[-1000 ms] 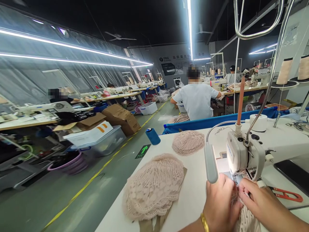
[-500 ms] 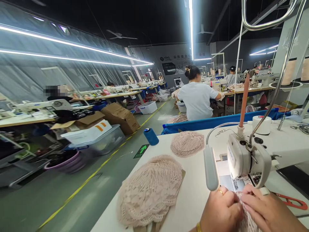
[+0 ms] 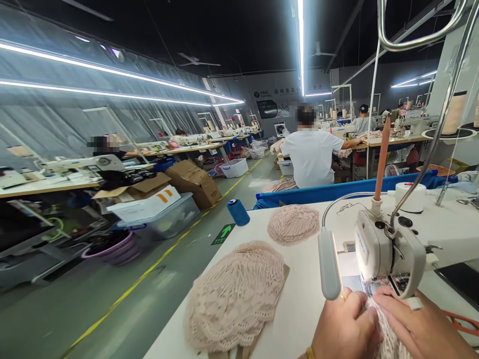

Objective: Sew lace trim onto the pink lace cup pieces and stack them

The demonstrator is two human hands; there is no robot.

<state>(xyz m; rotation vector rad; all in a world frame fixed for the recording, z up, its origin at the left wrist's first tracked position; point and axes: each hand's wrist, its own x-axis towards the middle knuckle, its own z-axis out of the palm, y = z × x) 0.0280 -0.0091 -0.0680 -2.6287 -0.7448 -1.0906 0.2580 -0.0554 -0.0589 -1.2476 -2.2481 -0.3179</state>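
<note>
both hands are at the sewing machine, working on a beige lace piece. the lace piece lies between the hands, its far end at the needle area and its near part running toward the lower edge of view. the grip of the left hand is closed, with curled fingers pinching the lace along its left side. the right hand has its fingers laid over the lace from the right; its thumb is hidden, so how far that grip is closed cannot be told. a grey lamp hangs just beside the machine head, above the left hand. on the white surface to the left sit a large lace stack and, farther back, a smaller lace stack. orange snips lie beside the right hand, partly covered by it. a blue thread cone stands tilted at the far left corner.
</note>
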